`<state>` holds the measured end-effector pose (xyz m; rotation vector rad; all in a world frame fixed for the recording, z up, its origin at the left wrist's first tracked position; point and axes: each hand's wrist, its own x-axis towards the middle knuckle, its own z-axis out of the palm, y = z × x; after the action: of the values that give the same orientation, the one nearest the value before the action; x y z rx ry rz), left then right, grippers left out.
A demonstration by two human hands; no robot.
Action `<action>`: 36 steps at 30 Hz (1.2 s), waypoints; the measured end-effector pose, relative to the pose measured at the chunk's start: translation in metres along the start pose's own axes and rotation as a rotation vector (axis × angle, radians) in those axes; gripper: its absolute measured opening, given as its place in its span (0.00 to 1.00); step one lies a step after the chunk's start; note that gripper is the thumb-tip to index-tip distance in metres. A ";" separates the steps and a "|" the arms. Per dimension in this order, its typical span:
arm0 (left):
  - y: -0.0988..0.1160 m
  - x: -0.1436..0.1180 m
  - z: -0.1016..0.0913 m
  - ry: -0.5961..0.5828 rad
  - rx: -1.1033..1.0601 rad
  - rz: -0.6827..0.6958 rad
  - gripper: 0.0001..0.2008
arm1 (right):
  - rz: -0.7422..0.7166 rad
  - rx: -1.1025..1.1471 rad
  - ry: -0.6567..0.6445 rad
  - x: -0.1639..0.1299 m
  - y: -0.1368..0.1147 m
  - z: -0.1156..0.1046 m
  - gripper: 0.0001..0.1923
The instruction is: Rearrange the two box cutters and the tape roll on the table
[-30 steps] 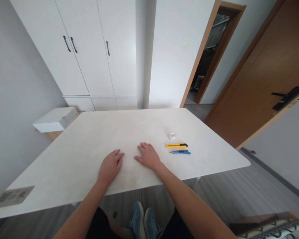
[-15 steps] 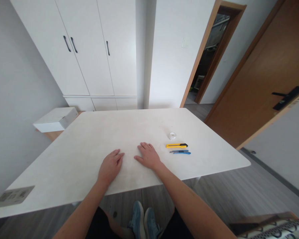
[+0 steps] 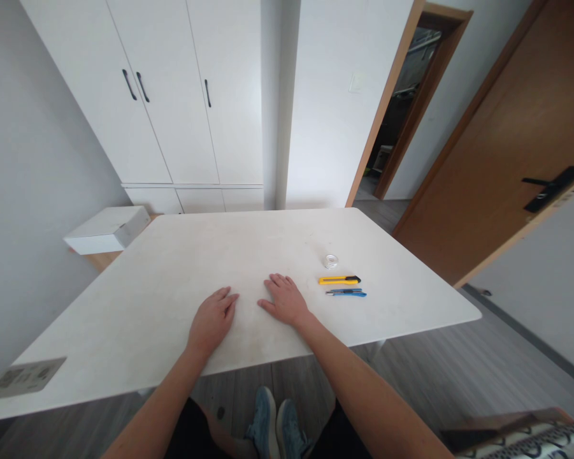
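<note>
Both my hands rest on a white table (image 3: 172,268) with nothing in them. My left hand (image 3: 213,319) lies left of centre, its fingers loosely bent and pointing forward and to the right. My right hand (image 3: 284,298) lies flat, palm down, with its fingers apart. To the right of it are a yellow utility knife (image 3: 339,280) and, just nearer to me, a blue utility knife (image 3: 346,292), lying side by side and apart from my hand. Behind them sits a small roll of clear tape (image 3: 331,261).
A label (image 3: 26,377) is stuck at the table's front left corner. A white box (image 3: 107,228) stands past the left edge. White cabinets (image 3: 191,127) rise behind the table, and a wooden door (image 3: 501,140) is on the right. Patterned fabric (image 3: 530,441) shows at bottom right.
</note>
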<state>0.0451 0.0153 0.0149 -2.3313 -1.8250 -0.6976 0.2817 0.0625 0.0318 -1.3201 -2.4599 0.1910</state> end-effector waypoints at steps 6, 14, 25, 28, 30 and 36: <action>0.000 0.000 0.000 0.003 -0.009 0.008 0.20 | 0.003 -0.001 -0.001 0.000 0.000 0.001 0.31; 0.000 0.001 0.000 0.002 -0.005 0.008 0.20 | 0.000 0.001 -0.005 0.000 0.000 0.000 0.31; 0.002 0.002 -0.003 -0.006 -0.059 -0.025 0.20 | -0.036 0.142 -0.041 -0.011 0.006 -0.009 0.20; 0.002 0.002 -0.003 -0.002 -0.074 -0.036 0.20 | -0.011 0.235 -0.041 -0.034 0.030 -0.027 0.16; 0.003 0.002 -0.003 -0.003 -0.069 -0.040 0.20 | 0.080 0.205 0.018 -0.053 0.055 -0.047 0.15; 0.000 0.001 0.000 -0.005 -0.036 -0.017 0.21 | 0.307 -0.022 0.045 -0.097 0.134 -0.104 0.13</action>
<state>0.0456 0.0165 0.0157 -2.3449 -1.8512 -0.7330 0.4737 0.0524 0.0688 -1.6880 -2.2166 0.2062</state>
